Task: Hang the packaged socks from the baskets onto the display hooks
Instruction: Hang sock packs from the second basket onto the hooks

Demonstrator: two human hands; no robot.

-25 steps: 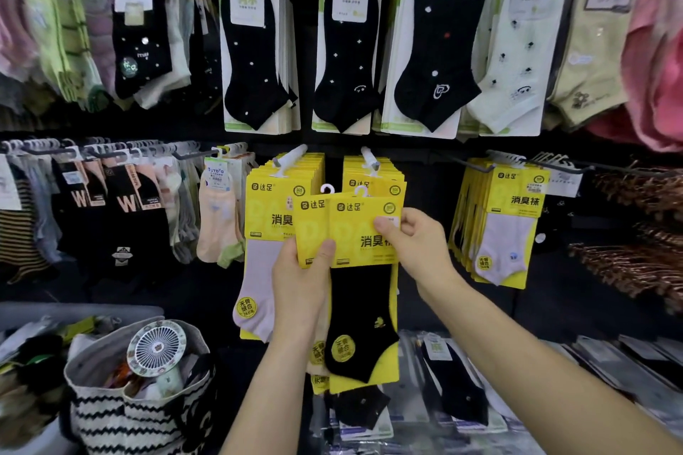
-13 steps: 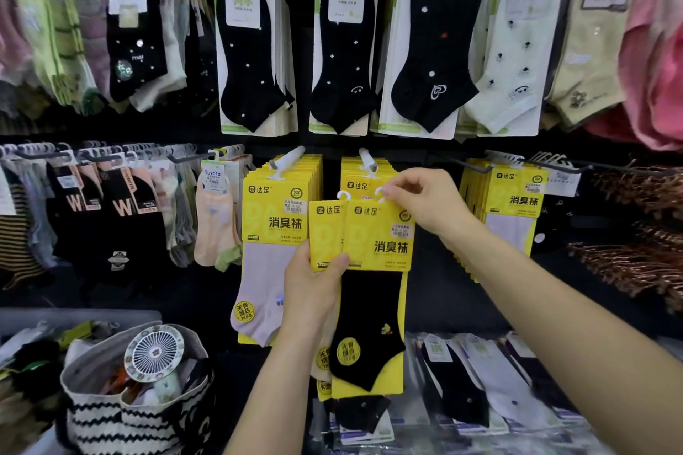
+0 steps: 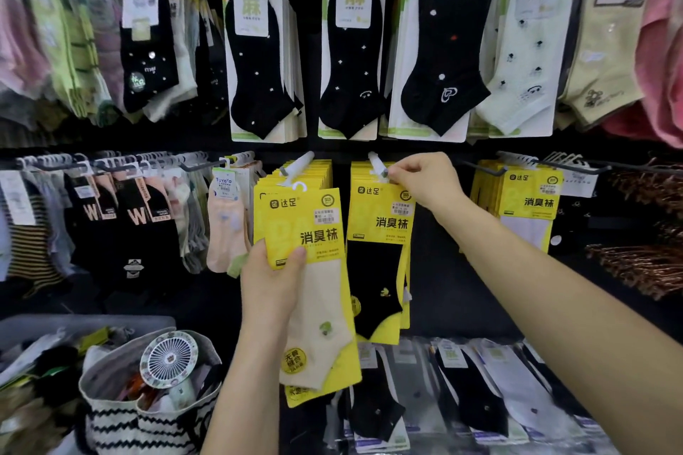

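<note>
Stock wall, sock display, middle row.

- Left hand [image 3: 271,281]: thumb and fingers curled round the header of a cream sock pack [image 3: 321,307] on yellow card. It is held upright in front of the left hook [image 3: 299,163] and its stack of yellow packs, and its white hanger loop is free of that hook. The edge of another yellow card shows below the pack.
- Right hand [image 3: 425,179]: fingertips pinch the top of a black sock pack [image 3: 380,233] at the tip of the right hook [image 3: 377,163]. The fingers cover the hanger, so I cannot tell whether it sits on the hook. The pack lies flat against the like packs behind it.
- Third yellow stack [image 3: 528,203]: on a hook to the right, well apart from both hands.
- Upper row: black dotted socks [image 3: 258,59] on white cards.
- Lower left: striped tote bag [image 3: 148,421] with a small white fan [image 3: 168,360] standing in it.
</note>
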